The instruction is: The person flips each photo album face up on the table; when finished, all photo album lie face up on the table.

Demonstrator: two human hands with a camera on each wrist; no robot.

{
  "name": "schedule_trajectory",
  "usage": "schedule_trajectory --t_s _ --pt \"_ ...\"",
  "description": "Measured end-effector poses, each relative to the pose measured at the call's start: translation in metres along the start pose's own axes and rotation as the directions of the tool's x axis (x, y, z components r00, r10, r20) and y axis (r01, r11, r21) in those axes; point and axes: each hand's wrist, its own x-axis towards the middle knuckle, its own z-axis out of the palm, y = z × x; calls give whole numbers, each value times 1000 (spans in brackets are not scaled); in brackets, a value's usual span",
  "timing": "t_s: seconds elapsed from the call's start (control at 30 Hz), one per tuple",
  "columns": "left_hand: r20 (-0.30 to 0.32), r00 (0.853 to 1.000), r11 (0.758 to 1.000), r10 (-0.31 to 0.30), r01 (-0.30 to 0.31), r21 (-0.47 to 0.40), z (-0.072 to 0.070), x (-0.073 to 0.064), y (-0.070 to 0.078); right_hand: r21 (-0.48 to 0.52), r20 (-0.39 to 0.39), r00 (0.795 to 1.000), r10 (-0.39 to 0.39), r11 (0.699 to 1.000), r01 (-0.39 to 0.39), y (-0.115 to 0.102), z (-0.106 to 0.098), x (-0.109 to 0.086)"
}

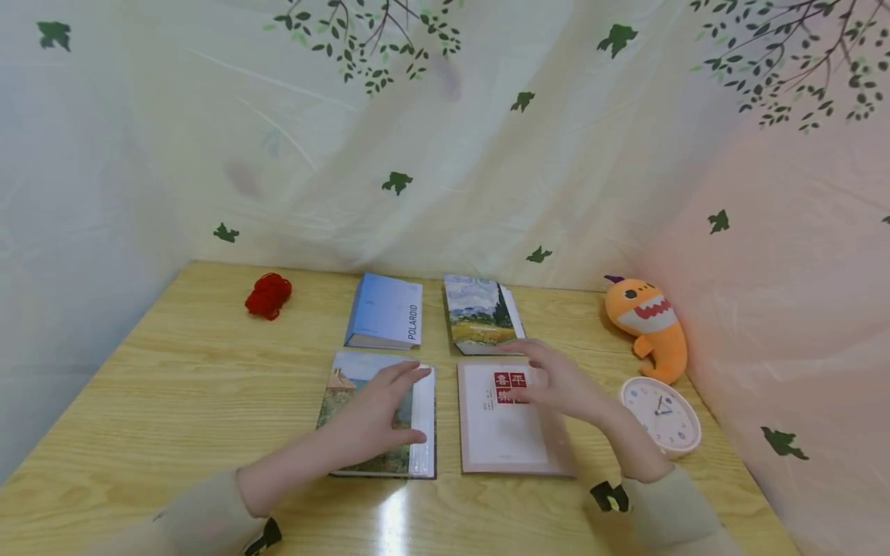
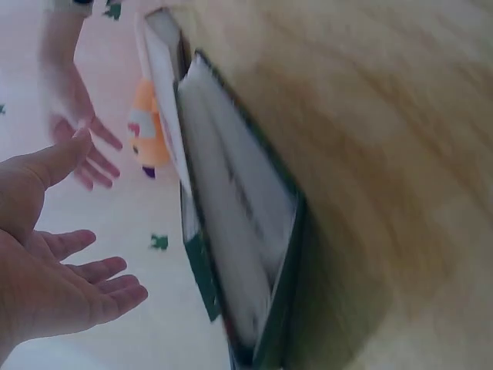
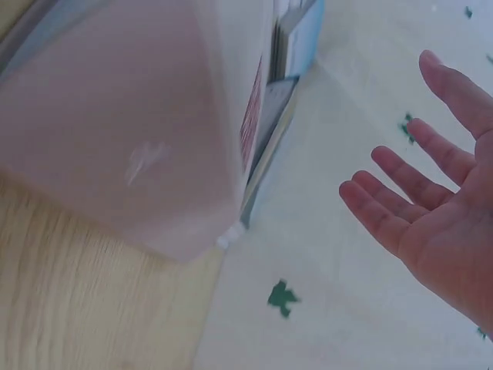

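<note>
In the head view my left hand (image 1: 378, 409) hovers over a book with a painted landscape cover (image 1: 375, 457), its fingers spread and nothing in its grasp. Seen from the left wrist, that hand (image 2: 54, 277) is apart from a standing-edged book with dark green covers (image 2: 227, 200). My right hand (image 1: 566, 386) is above a pale pink book with red square characters (image 1: 504, 436), fingers loosely extended and holding nothing. The right wrist view shows the same hand (image 3: 439, 193) clear of the pink cover (image 3: 131, 123).
Behind these lie a blue album marked POLAROID (image 1: 385, 309) and a book with a wheat-field painting (image 1: 480, 309). Red yarn (image 1: 269, 296) is at the back left. An orange shark plush (image 1: 650, 324) and a round clock (image 1: 660, 415) sit on the right, near the curtain (image 1: 751, 324).
</note>
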Motion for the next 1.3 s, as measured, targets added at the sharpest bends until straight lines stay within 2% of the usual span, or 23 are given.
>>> schedule_trajectory --t_s 0.13,0.3,0.47,0.53,0.63,0.9,1.1,1.3 --pt "37 999 1000 9 -10 21 15 5 10 8 -30 997 68 998 -68 19 -7 -4" --pt "95 995 997 22 -28 72 27 13 18 14 -29 991 128 992 -128 44 -9 -8" --pt "137 987 989 87 -102 110 31 27 20 29 -2 987 161 987 -161 63 -11 -10" --pt "169 980 985 106 -127 119 31 33 19 21 19 984 179 984 -179 68 -11 -10" --pt "234 967 983 102 -135 128 33 41 16 12 53 975 216 976 -217 75 -10 -9" --pt "387 921 978 43 -117 170 43 54 4 35 145 956 256 964 -264 87 -6 -7" --pt "417 906 969 68 -159 189 46 58 -3 5 161 945 286 957 -291 91 -5 -2" --pt "429 900 964 74 -175 202 45 60 -6 -24 165 931 325 945 -326 91 1 7"
